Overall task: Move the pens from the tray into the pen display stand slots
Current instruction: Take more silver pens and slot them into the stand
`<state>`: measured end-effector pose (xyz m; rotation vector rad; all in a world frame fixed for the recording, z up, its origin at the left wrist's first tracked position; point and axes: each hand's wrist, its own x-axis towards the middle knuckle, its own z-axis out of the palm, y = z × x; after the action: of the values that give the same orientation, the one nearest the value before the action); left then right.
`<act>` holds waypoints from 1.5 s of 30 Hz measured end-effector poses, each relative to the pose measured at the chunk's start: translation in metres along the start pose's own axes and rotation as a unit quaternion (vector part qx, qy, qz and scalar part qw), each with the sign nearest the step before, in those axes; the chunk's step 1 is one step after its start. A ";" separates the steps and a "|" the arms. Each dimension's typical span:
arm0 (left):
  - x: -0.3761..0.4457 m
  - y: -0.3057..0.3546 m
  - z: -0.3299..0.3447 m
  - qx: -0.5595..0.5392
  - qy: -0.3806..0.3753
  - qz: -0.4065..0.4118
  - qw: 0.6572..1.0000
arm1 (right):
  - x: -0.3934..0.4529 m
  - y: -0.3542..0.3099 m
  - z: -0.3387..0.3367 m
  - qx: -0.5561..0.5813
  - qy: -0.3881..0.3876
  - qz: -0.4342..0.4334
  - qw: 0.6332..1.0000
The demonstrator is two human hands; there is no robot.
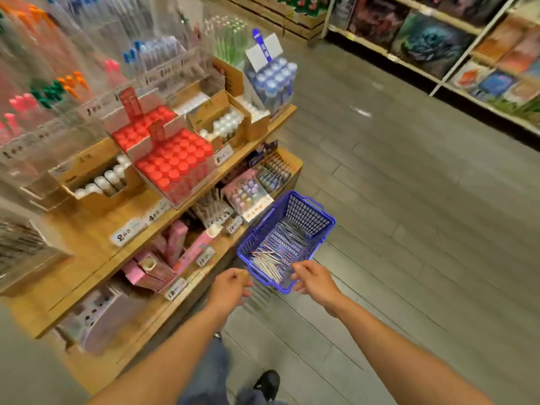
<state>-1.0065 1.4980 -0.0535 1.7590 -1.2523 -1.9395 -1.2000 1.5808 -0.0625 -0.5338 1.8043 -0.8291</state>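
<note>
Low in the frame's centre, a blue plastic basket [287, 241] on the floor holds a heap of pens [273, 263]. Both hands reach toward its near rim: the left hand [230, 286] loosely curled, holding nothing, the right hand [314, 277] likewise. Upper left, clear pen display slots [58, 83] carry blurred, unreadable price labels.

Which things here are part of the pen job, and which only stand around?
For the job:
- blue basket on the floor
- loose pens in it
- clear pen display stand above the shelves
- left hand, right hand, both near the basket

Only standing around:
- red-capped bottles
- white-capped bottles
- pink boxes
- books across the aisle
</note>
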 end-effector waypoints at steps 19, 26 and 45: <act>0.283 -0.039 0.130 -0.149 0.011 -0.155 0.977 | 0.282 0.077 -0.064 -0.139 -0.017 0.094 0.986; 0.434 -0.123 0.167 -0.231 0.039 -0.129 0.964 | 0.449 0.180 -0.048 -0.238 -0.057 0.085 0.966; 0.678 -0.243 0.247 -0.284 0.083 -0.114 0.948 | 0.737 0.365 -0.007 -0.612 -0.008 -0.003 0.790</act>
<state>-1.3095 1.2929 -0.7207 1.7491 -0.3804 -1.9520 -1.4698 1.3159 -0.7934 -1.3347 2.1498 0.5036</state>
